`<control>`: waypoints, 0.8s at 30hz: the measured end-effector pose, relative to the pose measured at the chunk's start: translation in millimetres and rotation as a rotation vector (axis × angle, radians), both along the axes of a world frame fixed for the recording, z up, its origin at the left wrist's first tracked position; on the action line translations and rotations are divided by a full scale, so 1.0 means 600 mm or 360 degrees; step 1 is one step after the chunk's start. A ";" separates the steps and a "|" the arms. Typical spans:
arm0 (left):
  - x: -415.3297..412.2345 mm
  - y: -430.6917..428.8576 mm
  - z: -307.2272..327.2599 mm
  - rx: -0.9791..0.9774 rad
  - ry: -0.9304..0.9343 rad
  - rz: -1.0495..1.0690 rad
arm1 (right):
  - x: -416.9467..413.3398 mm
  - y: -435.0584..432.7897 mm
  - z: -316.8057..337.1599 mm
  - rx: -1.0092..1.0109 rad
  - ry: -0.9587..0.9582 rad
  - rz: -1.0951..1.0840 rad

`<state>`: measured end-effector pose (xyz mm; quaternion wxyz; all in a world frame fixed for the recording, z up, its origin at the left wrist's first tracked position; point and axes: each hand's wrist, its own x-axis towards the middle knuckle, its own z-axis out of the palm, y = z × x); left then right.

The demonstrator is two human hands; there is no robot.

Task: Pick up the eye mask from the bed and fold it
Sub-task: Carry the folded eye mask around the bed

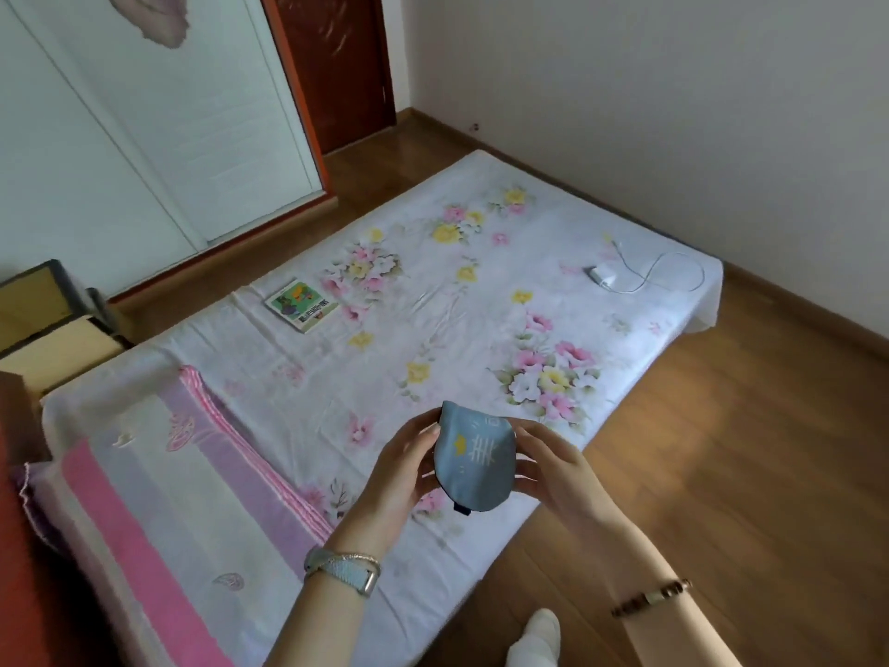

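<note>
Two hands held the eye mask (474, 457) up over the near edge of the bed (433, 329): our left hand (404, 466) pinched one side, our right hand (553, 466) the other. It looked soft, light and floppy, so we thought the side edges were best to hold. There was lots of room; the book (301, 305) and charger (601, 276) lay far off.

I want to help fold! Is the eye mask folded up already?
Folded, it seems: the eye mask shows one rounded half, held between left hand and right hand.
</note>
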<state>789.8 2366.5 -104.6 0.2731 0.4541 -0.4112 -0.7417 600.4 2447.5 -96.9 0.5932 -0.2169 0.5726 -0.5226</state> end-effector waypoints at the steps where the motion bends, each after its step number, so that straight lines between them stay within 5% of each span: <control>1: -0.035 -0.001 0.003 -0.0007 -0.0014 -0.0047 | -0.032 0.006 -0.001 0.0000 0.0005 -0.0043; 24: -0.689 -0.024 -0.021 0.0044 -0.0039 -0.0852 | -0.577 0.118 -0.013 0.0021 0.0041 -0.0894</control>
